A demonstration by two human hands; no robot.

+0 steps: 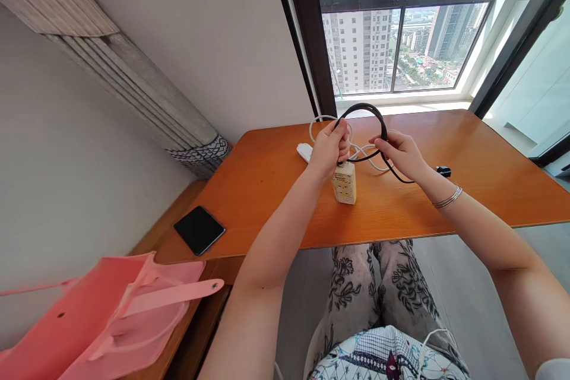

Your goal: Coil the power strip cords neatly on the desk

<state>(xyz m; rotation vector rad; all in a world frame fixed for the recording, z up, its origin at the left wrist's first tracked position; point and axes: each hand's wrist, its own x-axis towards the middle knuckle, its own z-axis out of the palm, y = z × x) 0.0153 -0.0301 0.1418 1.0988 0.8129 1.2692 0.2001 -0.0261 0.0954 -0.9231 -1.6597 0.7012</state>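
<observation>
A black cable is looped into a loose coil above the table, held between both hands. My left hand is closed around the left side of the coil. My right hand pinches the coil's right side between thumb and fingers. From there the cable's free end runs down under my right wrist toward a black plug on the table. Just below my left hand is a cream-coloured block with socket-like slots. Behind the hands lies a white cable, and a white object shows partly beside my left hand.
A black smartphone lies at the left edge of the wooden table. An open pink bag sits lower left. Beyond the table is a window; a gathered grey curtain hangs at the left wall.
</observation>
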